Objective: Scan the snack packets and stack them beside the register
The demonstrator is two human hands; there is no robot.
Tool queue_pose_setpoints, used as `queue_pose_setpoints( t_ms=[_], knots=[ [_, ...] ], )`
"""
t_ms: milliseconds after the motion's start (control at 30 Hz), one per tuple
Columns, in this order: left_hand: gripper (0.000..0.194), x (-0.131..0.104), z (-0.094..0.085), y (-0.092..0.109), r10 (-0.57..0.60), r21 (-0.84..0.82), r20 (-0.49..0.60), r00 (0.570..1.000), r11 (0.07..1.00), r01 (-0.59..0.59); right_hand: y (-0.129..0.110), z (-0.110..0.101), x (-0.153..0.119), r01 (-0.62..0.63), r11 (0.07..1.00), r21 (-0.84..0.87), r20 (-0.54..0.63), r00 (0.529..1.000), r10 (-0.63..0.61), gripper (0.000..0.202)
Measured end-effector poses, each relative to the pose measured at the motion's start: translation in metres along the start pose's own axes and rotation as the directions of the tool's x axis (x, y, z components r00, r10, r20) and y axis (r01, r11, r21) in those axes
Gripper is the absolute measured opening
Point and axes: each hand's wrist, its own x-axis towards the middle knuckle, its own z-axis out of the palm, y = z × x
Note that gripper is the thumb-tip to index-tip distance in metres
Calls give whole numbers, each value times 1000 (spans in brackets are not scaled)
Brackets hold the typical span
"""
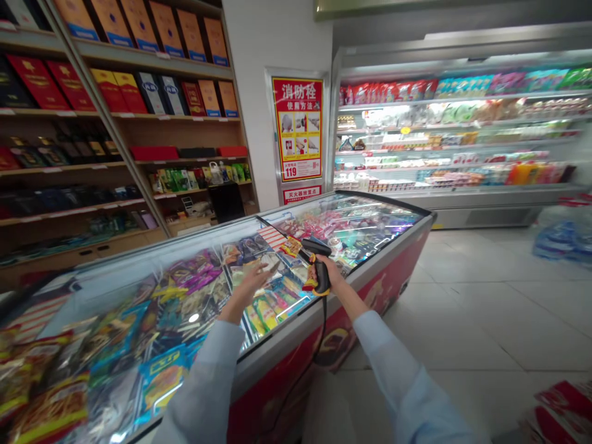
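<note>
Over the glass-topped freezer, my right hand (329, 271) grips a black handheld scanner (320, 276) with a cable hanging down from its handle. A small red and yellow packet (309, 280) shows right beside the scanner's handle; whether my hand holds it is unclear. Another red and yellow packet (291, 246) is just beyond, near the scanner's left side. My left hand (253, 277) hovers over the glass to the left of the scanner, fingers apart and pointing right, with nothing clearly in it.
The long freezer (379, 265) spans the view, full of colourful packages. Snack bags (55, 407) lie at its near left end. Wooden shelves (185, 117) of boxes stand behind left, a lit open refrigerator (485, 200) behind right. Wrapped blue bottles (562, 237) stand at far right.
</note>
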Motion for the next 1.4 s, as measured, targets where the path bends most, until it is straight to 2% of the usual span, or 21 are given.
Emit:
queue_pose_setpoints(
  t_ms=[67,100,200,300,400,567,667,800,933,1133,1267,1400],
  knots=[
    [34,-12,-25,12,-19,-342,28,999,939,28,2,21,-5,-13,1000,6,32,999,13,25],
    [31,-19,-39,18,-2,-461,4,1000,888,3,4,34,-7,-27,1000,5,50,998,26,26],
    [33,-41,-82,26,70,-651,-108,992,749,-124,16,72,-15,-73,997,14,146,987,70,27],
    [39,-62,-122,19,103,-727,-156,982,661,-185,38,109,-22,-130,991,18,244,962,122,28],
    [40,-75,-155,1,83,-753,-235,968,615,-236,66,143,-26,-202,979,12,299,935,189,28],
    [39,-79,-193,-30,88,-697,-402,911,616,-367,113,186,-31,-349,937,-14,348,877,332,29],
    [38,-77,-202,-44,73,-637,-478,876,658,-402,135,200,-35,-405,913,-50,356,847,395,33],
    [38,-72,-200,-54,76,-523,-558,826,741,-422,149,202,-40,-431,891,-144,385,805,452,35],
    [42,-68,-193,-61,134,-412,-550,824,815,-407,146,198,-45,-377,914,-146,417,815,403,35],
    [41,-67,-194,-71,111,-437,-557,823,803,-405,138,197,-49,-376,926,-45,404,840,361,37],
    [39,-67,-197,-70,62,-506,-576,815,756,-415,140,195,-48,-400,913,-80,403,825,397,41],
    [36,-67,-199,-68,25,-545,-572,820,736,-402,141,194,-47,-359,932,-59,395,849,352,39]
  ],
)
